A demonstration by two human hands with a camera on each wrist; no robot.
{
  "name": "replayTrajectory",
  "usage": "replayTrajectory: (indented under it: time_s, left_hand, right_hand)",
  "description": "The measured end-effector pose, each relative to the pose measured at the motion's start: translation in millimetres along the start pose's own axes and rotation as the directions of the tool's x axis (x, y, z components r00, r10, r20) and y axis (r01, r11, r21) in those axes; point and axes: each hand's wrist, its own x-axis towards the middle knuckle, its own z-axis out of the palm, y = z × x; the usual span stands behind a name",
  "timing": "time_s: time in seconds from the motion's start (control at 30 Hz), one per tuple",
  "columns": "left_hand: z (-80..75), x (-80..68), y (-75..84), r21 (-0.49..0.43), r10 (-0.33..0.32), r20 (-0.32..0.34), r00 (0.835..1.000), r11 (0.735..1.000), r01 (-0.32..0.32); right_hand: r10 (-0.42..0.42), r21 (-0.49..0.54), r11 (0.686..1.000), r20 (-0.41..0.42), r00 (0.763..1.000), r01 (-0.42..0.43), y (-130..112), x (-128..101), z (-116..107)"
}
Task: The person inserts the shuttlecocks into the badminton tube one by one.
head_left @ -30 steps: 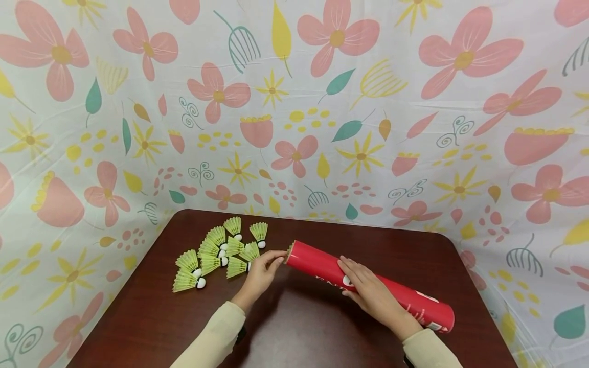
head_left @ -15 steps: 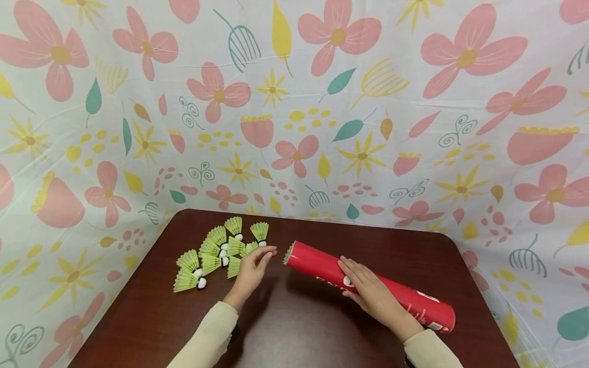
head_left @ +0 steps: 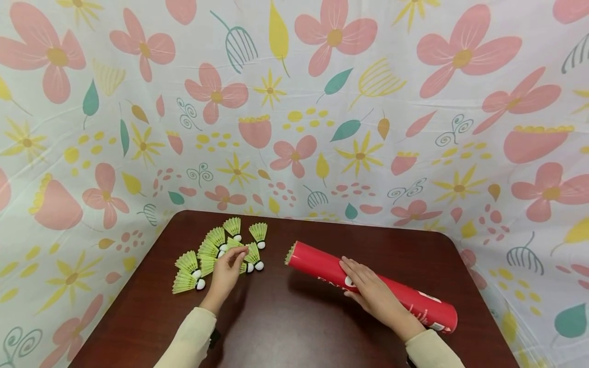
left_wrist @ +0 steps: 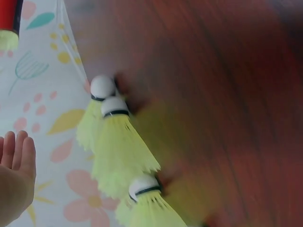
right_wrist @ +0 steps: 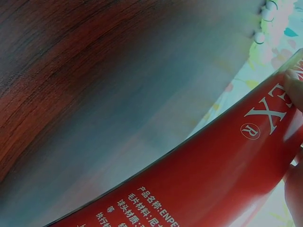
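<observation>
My right hand grips a long red shuttlecock tube, held at a slant with its left end higher. In the right wrist view a thumb lies against the red wall by white lettering. From the tube's open left end pokes a yellow-green shuttlecock skirt. My left hand holds nothing; it is over the near side of a group of yellow shuttlecocks with white heads, hiding part of some. In the left wrist view its fingers stretch out, left of several shuttlecocks.
The dark brown wooden table has rounded far corners. A white cloth printed with flowers and leaves hangs behind it and along both sides. Two shuttlecocks lie at the group's left end.
My left hand has drawn away from the tube's open end, moving left to the shuttlecocks. The right hand and the tube have stayed nearly in place.
</observation>
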Motion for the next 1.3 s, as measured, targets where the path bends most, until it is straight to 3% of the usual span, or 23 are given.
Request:
replayTrajectory:
  time_s: [0.27, 0.5, 0.7, 1.3]
  left_hand:
    - [-24.1, -1.9, -10.0, 0.122, -0.039, -0.079, 0.996, 0.991, 0.048]
    - [-35.4, -8.2, -16.2, 0.25, -0.206, -0.095, 0.974, 0.942, 0.224]
    - [-35.0, -13.5, -22.7, 0.294, -0.287, -0.053, 0.957, 0.911, 0.289]
    - [-26.3, -12.7, -34.3, 0.29, -0.292, -0.083, 0.953, 0.907, 0.304]
  right_hand:
    - [-0.009, 0.009, 1.0, -0.002, 1.0, 0.009, 1, -3, 0]
    - [-0.007, 0.015, 1.0, 0.006, 1.0, 0.007, 2, -5, -1]
    - [-0.011, 0.004, 1.0, 0.002, 1.0, 0.011, 2, -7, -1]
    - [-0.013, -0.023, 1.0, -0.009, 1.0, 0.013, 0, -9, 2]
